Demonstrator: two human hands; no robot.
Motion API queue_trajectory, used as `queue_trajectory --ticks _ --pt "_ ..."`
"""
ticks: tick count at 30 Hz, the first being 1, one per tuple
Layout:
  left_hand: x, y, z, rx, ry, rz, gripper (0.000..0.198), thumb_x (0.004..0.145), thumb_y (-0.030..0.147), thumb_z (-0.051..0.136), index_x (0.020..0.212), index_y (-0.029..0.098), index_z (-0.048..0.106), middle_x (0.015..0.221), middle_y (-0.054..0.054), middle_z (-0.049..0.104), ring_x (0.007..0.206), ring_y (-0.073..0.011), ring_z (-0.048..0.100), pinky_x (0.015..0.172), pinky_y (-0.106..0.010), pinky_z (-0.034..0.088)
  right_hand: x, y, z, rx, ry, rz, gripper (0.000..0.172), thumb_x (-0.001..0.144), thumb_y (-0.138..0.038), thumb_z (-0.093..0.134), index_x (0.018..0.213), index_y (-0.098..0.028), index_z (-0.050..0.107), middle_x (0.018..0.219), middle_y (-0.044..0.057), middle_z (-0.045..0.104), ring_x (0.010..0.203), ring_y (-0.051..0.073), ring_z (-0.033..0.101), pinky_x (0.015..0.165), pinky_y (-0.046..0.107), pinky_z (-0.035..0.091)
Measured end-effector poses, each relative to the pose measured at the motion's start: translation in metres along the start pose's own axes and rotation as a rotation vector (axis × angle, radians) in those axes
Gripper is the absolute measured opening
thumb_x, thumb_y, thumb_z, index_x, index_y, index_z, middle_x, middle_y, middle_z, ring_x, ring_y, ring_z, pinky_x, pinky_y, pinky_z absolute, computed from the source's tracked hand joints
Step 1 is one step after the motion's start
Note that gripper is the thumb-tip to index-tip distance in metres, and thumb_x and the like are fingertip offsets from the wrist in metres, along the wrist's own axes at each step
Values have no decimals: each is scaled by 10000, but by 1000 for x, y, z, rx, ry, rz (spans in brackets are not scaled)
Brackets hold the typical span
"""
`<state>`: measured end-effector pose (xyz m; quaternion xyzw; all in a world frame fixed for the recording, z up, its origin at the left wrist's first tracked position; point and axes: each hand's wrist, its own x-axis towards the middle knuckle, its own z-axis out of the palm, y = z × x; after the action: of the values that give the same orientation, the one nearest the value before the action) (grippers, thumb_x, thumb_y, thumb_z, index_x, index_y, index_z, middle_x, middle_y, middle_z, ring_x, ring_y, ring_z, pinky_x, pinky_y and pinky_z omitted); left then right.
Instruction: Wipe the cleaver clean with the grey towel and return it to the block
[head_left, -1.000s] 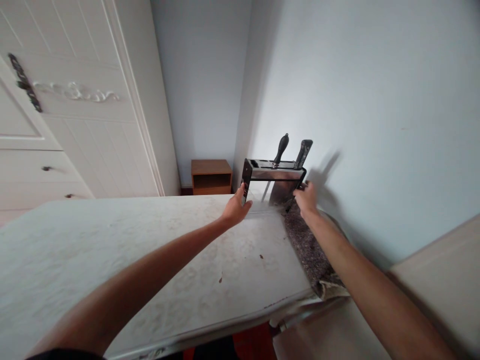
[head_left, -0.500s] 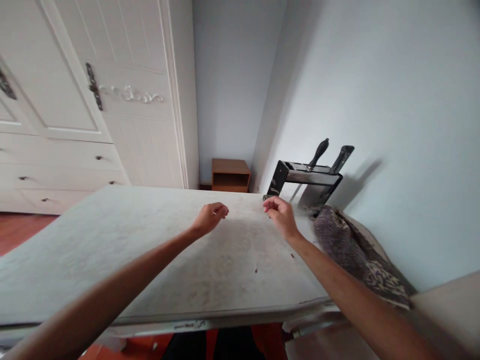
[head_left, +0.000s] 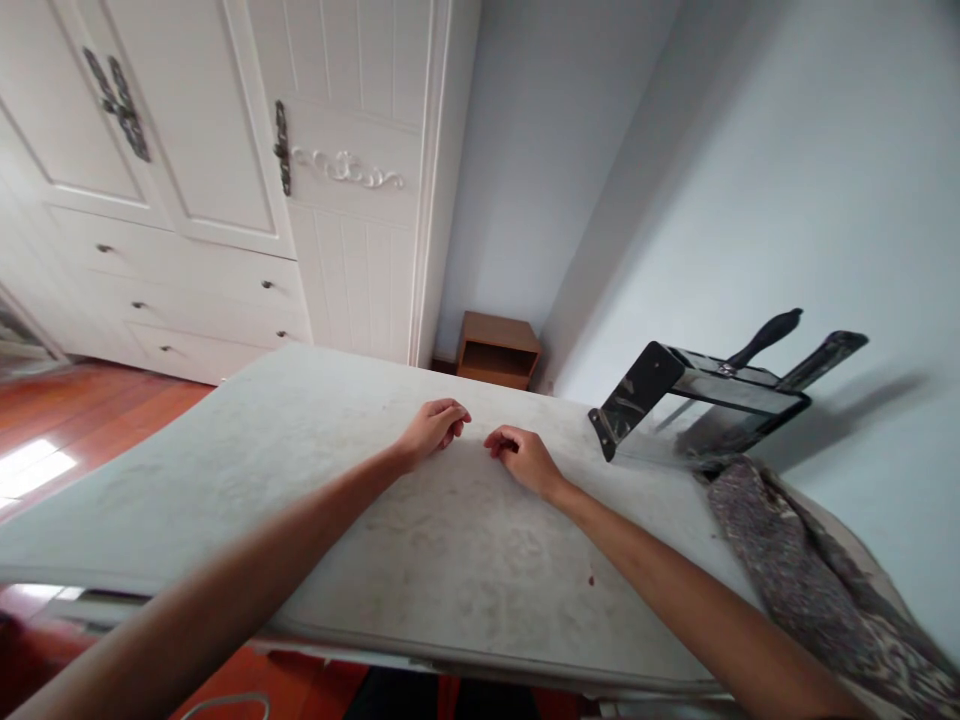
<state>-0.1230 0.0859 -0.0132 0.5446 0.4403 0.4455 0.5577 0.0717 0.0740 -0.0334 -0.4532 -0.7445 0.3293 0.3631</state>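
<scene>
Over the far middle of a pale, stained tabletop [head_left: 450, 520] are both of my hands, a short gap apart. My left hand [head_left: 441, 425] has its fingers curled together, and whether anything is inside cannot be made out. Facing it on the right, my right hand [head_left: 517, 455] is loosely curled, its thumb and fingertips close together; no held object can be seen. Beyond my right hand stands a black-framed knife rack [head_left: 660, 385] holding dark-handled knives.
A patterned cloth [head_left: 795, 560] lies at the table's right side by the wall. Behind the table stand a small brown cabinet [head_left: 501, 330] and a white wardrobe [head_left: 360, 260]. One small dark speck [head_left: 591, 580] lies near the front right.
The view has turned left, so the rack and cloth appear farther right. My right hand has come closer to my left hand and away from the rack.
</scene>
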Motion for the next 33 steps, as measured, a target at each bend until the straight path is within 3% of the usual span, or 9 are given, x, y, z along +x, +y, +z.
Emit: queue_trajectory --ticks 6,11,17,25,33 --pt "2 1 -4 -71 -87 -70 166 774 288 528 735 132 566 551 28 498 349 -39 353 352 -181 206 13 -1 6 -123 -11 -44 326 651 -27 422 805 -176 667 725 -8 638 701 139 585 686 245 425" --pt "-2 4 -8 -139 -141 -76 229 825 353 517 736 143 522 609 7 519 400 -49 396 377 -174 232 19 -3 10 -89 -28 -61 340 668 -21 418 830 -178 672 748 -8 644 711 141 591 699 253 430" --pt "-3 7 -8 -326 -294 -141 258 834 348 557 692 148 476 554 13 457 426 -66 375 391 -178 257 14 -5 8 -55 -63 -74 332 680 -10 437 833 -177 680 755 -6 651 709 141 596 685 250 432" --pt "1 3 -8 -414 -287 -160 246 851 296 551 676 151 456 568 15 413 432 -72 367 393 -180 261 9 -10 12 -11 -106 -81 376 660 29 432 829 -188 688 750 -8 656 723 142 604 719 254 449" --pt "-5 6 -10 -572 -420 -246 298 869 310 506 637 161 393 551 19 334 433 -78 327 406 -186 268 7 -10 10 9 -113 -94 373 668 32 434 831 -189 686 749 -13 657 714 138 603 718 253 449"
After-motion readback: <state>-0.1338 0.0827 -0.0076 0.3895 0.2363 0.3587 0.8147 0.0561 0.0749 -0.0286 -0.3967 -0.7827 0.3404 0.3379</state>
